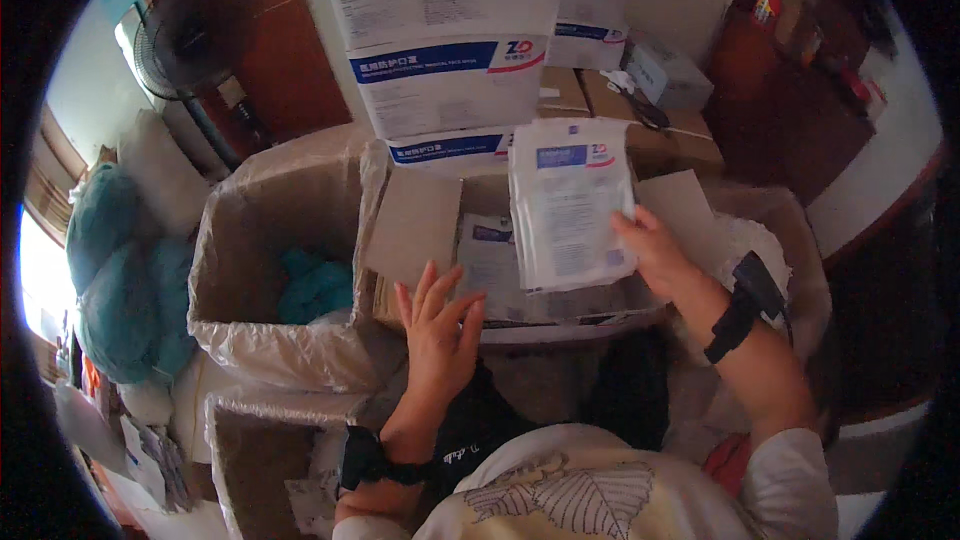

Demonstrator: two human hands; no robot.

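A stack of flat white pouches (570, 205), each with a blue label and a small red mark, is tilted up above an open carton (415, 230). My right hand (655, 255) grips the stack at its lower right edge, thumb on the front face. More of the same white pouches (490, 265) lie inside the carton, partly hidden behind the raised stack. My left hand (437, 325) holds nothing; its fingers are spread at the carton's near left side, just in front of the pouches there. Black bands circle both wrists.
Tall printed white cartons (445, 80) rise behind the open one. Plastic-lined boxes (275, 240) stand to the left, one with teal material inside. Scissors (640, 105) rest on a brown carton at the back right. Teal sacks (120, 280) and a fan (195, 30) are at the left.
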